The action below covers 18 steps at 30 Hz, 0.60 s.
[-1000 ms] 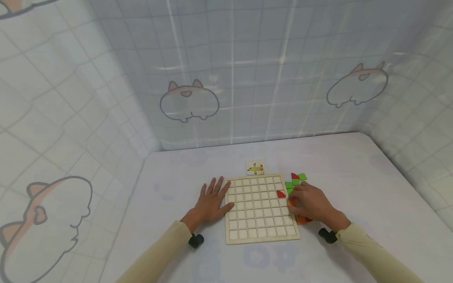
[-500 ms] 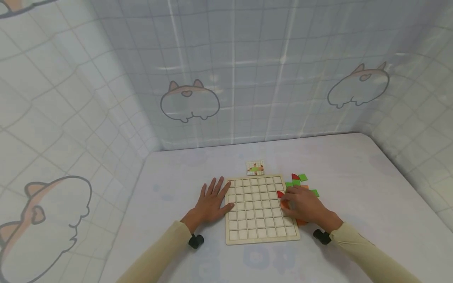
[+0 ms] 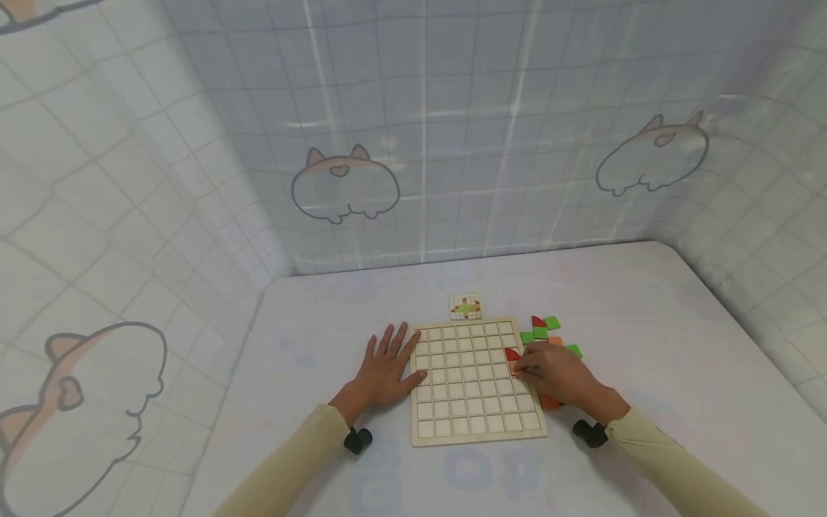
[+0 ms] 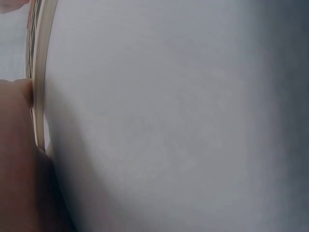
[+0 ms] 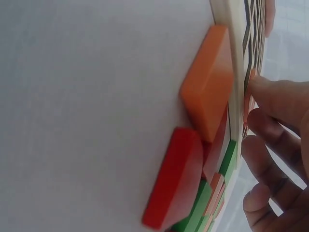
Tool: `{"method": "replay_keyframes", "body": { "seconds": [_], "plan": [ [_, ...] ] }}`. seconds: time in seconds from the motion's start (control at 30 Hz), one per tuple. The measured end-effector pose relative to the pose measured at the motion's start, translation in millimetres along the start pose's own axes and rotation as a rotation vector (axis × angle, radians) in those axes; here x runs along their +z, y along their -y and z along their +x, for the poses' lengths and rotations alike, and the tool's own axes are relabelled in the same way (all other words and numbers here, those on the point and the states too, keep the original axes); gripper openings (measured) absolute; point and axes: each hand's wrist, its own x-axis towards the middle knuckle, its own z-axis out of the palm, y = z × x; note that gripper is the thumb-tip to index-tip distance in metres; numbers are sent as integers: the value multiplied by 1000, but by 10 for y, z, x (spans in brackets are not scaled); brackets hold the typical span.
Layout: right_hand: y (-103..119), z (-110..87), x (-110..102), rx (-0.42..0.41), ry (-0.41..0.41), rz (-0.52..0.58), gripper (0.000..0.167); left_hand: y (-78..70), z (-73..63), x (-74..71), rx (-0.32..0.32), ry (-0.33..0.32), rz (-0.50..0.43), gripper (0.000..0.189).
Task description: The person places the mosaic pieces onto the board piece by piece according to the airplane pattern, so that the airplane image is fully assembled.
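A wooden grid board [image 3: 468, 406] lies flat on the table. My left hand [image 3: 382, 370] is spread beside its left edge, with thumb tip and a fingertip on the frame. A red quarter-round tile [image 3: 511, 354] sits in a cell of the board's right column. Just below it, an orange tile [image 3: 515, 367] is at the neighbouring cell, pinched by the thumb and index finger of my right hand [image 3: 558, 372]. In the right wrist view the thumb touches one end of this tile and the other fingers are curled behind it. The hand partly covers it.
Loose green tiles [image 3: 552, 323], red ones and orange ones [image 3: 550, 402] lie right of the board, partly under my right hand. A small pattern card [image 3: 465, 306] lies behind the board. Curtain-like walls [image 3: 452, 179] surround the table.
My right hand has moved left from the loose tiles onto the board's right column, carrying the orange tile to the spot below the red one. My left hand has stayed still.
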Motion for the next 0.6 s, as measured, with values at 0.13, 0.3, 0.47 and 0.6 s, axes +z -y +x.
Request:
{"method": "replay_keyframes", "body": {
  "seconds": [0.13,0.3,0.47,0.6],
  "plan": [
    [-18,-44,-10,51,-20,4,13,2,9,18,7,-9,-7,82],
    [-48,-112,-10,64,-42,-29,11,3,13,29,4,-9,-6,83],
    [-62,-200,-20,115,-27,-75,15,2,7,23,2,0,-5,83],
    [-75,-264,-44,163,-4,-78,17,3,-1,8,2,-13,-3,82]
  ]
}}
